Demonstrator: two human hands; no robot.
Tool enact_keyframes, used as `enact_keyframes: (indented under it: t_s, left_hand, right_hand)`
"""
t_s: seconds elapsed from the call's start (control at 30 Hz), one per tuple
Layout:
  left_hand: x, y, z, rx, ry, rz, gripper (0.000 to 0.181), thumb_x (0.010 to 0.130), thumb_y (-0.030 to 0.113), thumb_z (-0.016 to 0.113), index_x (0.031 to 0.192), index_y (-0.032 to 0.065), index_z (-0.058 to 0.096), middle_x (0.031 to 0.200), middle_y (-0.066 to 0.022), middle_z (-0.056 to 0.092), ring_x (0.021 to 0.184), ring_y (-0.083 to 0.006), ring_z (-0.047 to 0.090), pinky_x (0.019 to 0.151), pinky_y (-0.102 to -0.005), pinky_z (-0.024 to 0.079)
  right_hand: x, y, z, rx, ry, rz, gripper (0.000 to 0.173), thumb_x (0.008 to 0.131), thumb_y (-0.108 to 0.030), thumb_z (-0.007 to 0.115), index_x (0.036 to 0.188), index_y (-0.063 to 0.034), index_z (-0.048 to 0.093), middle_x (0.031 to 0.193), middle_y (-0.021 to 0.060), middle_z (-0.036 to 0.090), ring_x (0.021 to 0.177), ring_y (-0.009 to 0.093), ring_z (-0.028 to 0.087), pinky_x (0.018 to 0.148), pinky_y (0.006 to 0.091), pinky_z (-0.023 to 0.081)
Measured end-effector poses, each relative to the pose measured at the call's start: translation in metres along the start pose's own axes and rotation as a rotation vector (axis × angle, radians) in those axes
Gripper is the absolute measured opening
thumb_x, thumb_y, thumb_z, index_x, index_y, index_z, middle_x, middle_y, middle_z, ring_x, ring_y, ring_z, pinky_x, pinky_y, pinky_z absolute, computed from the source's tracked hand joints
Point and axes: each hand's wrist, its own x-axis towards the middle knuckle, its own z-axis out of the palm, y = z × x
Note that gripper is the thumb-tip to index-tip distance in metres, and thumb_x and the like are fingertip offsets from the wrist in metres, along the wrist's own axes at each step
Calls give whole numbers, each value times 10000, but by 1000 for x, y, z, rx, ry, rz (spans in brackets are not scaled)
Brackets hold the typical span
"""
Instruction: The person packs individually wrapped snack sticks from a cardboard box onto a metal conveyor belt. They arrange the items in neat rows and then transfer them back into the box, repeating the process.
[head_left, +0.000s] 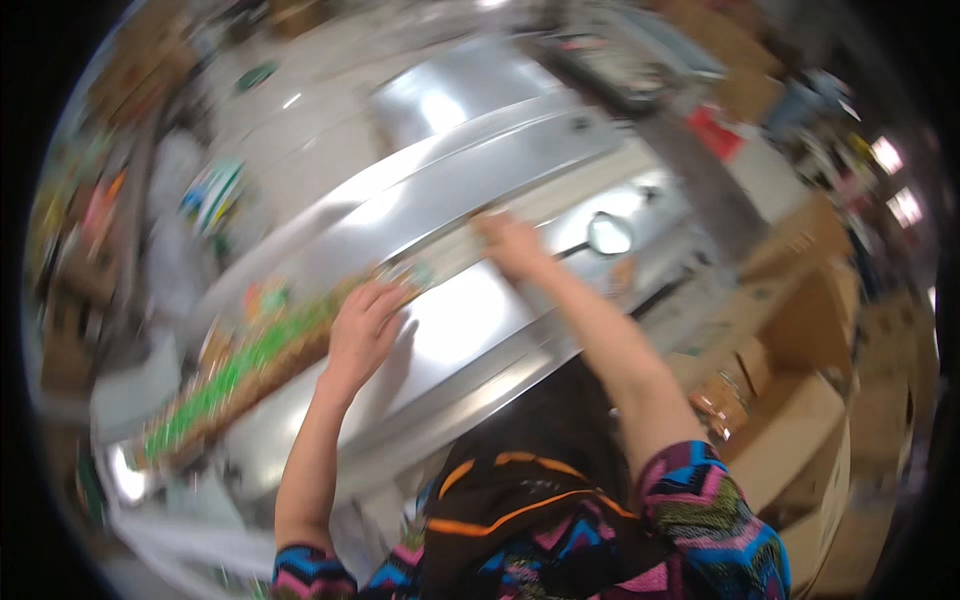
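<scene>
A long row of packets in clear and green wrapping lies along the channel of a steel-topped machine that looks like a conveyor. My left hand rests over the upper right end of this row, fingers bent onto the wrapping; blur hides whether it grips a packet. Farther up the pale channel is my right hand, its fingertips at the channel's far edge. Something small and brown shows by those fingertips, too blurred to name. The steel plate on my side of the channel reflects bright light.
Right of my right hand, a round shiny disc on a dark rod sits over the steel. An open cardboard box with wrapped goods stands at my right. A raised steel cover lies beyond the channel. A blue and white bag is at far left.
</scene>
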Motion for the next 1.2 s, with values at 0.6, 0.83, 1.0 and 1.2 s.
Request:
enact_keyframes:
  t_s: [0.6, 0.83, 1.0, 1.2]
  left_hand:
    - [-52, -80, -23, 229, -211, -105, 791, 601, 169, 814, 1321, 101, 493, 1386, -148, 482, 1351, -381, 348, 1129, -589, 172]
    - [-170, -164, -111, 432, -15, -428, 855, 590, 91, 799, 1375, 83, 459, 1253, -165, 560, 1183, -372, 500, 1031, -465, 362]
    - [-115, -118, -100, 562, -4, -310, 829, 598, 143, 782, 1373, 152, 487, 1288, -134, 586, 1338, -345, 410, 1131, -625, 159]
    - [-65, -77, -38, 199, -47, -332, 913, 647, 89, 790, 1457, 117, 370, 1353, -205, 492, 1291, -366, 441, 1085, -430, 357]
  right_hand:
    - [34, -159, 100, 514, 5, -18, 402, 916, -349, 479, 953, 9, 659, 848, 264, 660, 844, 393, 654, 757, 475, 512]
    - [21, -143, 92, 1301, -228, 127, 371, 896, -268, 653, 1193, -58, 577, 1020, 140, 634, 948, 245, 605, 806, 399, 501]
    - [6, -131, 2, 543, -137, -269, 1050, 652, -397, 860, 1491, -118, 293, 1515, 287, 227, 1389, 420, 287, 1111, 463, 333]
    - [23, -104, -40, 11, -161, -182, 1083, 545, -338, 898, 1471, -299, 337, 1537, 151, 254, 1305, 450, 374, 1040, 511, 418]
